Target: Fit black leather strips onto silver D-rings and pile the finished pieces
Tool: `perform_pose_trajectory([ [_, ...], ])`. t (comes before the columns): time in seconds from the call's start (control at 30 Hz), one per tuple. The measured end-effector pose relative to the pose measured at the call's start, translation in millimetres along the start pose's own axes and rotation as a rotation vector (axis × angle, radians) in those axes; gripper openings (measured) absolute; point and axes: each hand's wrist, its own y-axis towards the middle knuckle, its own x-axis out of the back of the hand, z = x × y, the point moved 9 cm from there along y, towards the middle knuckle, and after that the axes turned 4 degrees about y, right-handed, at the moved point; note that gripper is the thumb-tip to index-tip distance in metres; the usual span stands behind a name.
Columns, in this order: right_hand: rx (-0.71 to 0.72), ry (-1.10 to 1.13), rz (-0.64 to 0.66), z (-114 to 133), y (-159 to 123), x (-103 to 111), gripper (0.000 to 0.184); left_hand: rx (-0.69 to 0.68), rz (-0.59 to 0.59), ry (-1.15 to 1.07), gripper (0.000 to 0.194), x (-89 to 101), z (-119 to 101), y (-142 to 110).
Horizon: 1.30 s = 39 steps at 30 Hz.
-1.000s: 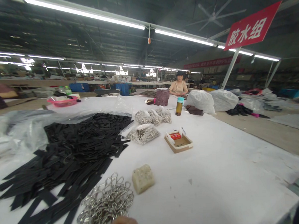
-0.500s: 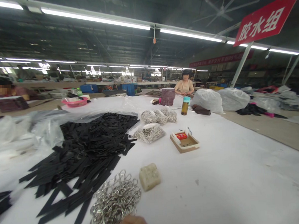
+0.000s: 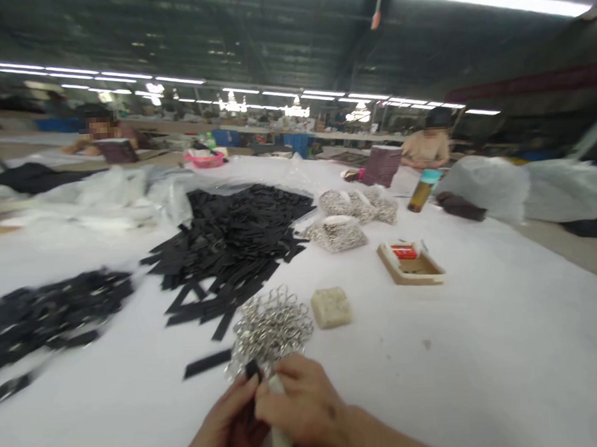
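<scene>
At the bottom centre my left hand [image 3: 231, 424] pinches a short black strip [image 3: 253, 370] between thumb and fingers. My right hand [image 3: 310, 403] is closed around a pale, flat, stick-like piece [image 3: 281, 446], whose kind I cannot make out. Both hands meet, the right fingers touching beside the strip. Just beyond them lies a heap of silver metal rings or hooks [image 3: 272, 325]. A pale speckled block [image 3: 331, 307] sits to the right of that heap. One loose black strip [image 3: 208, 363] rests left of it, below the large pile of black strips [image 3: 239, 236].
Black strips with shiny metal parts [image 3: 57, 306] lie at left, blurred. Bags of metal parts [image 3: 335, 235], an open tray [image 3: 419, 277], a bottle [image 3: 423, 191] and a pink basket [image 3: 205, 160] stand farther back. Two people sit across the tables. Clear plastic bags [image 3: 127, 199] lie at left.
The view has turned left and tilted down. Both hands now show together at the bottom with the black strip and pale piece; before, only part of one hand showed beside the metal heap.
</scene>
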Motion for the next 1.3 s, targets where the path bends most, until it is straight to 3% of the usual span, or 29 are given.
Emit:
perform_pose_trajectory([
  [0.1,-0.062,0.172,-0.097,0,-1,20,0.03,-0.034,0.08,-0.056,0.017,-5.7,4,-5],
  [0.3,-0.351,0.388,-0.241,-27,-12,33,0.008,-0.14,0.109,-0.034,0.017,-14.0,0,-12],
  [0.63,-0.675,0.509,-0.228,-48,-21,27,0.004,-0.334,0.217,0.13,0.019,-24.7,-9,-28],
  [0.8,-0.717,0.575,-0.201,-50,-22,22,0.007,-0.36,0.203,0.244,0.017,-24.0,-9,-27],
  [1.3,-0.715,0.724,-0.185,-49,-15,24,0.012,-0.401,0.123,0.318,0.008,-17.9,-12,-23],
])
